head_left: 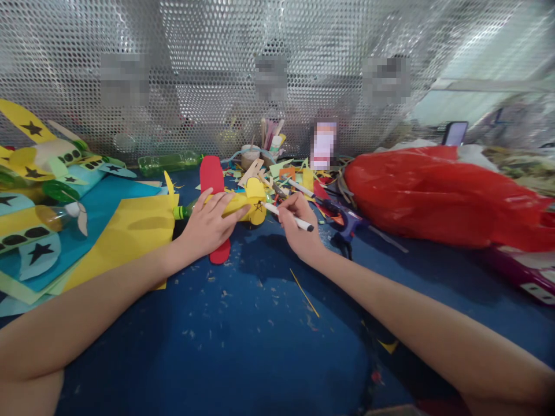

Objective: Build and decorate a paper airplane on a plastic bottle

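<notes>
A toy airplane [236, 202] made from a bottle wrapped in yellow paper lies crosswise in front of me, its green cap pointing left. Its red wing [211, 171] crosses the body, and a yellow tail piece bears a star outline [258, 205] in black. My left hand [208, 222] is wrapped over the body near the wing and steadies it. Between the fingers of my right hand [302, 228] is a white marker [286, 214] with a black end, its tip touching or very near the star.
Finished bottle airplanes [39, 231] and yellow sheets [130, 225] lie on the left. Paper scraps [299, 173], a cup of sticks [250, 155] and a blue glue gun [349, 222] sit beyond my hands. A red plastic bag [433, 196] is at right, on the blue table [225, 346].
</notes>
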Demonstrator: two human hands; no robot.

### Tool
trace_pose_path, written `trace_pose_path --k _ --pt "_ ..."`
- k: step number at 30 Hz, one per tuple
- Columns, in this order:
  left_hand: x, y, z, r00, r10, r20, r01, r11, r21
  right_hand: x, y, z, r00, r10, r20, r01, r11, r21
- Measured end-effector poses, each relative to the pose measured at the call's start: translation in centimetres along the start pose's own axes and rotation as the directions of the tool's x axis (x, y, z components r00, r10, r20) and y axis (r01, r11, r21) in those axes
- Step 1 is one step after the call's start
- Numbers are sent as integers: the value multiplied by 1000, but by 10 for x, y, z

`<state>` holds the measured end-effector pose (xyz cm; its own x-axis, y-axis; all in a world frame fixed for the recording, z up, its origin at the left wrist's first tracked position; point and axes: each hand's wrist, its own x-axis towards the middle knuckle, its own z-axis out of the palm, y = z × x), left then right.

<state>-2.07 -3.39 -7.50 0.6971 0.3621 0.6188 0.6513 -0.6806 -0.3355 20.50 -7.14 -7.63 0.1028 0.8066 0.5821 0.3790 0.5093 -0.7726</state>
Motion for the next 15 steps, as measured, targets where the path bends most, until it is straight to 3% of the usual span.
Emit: trace_pose_path --k 15 --pt "0 0 0 1000 -3 -3 3 1000 -2 -5 -8 -2 997 -67 39 69 997 -40"
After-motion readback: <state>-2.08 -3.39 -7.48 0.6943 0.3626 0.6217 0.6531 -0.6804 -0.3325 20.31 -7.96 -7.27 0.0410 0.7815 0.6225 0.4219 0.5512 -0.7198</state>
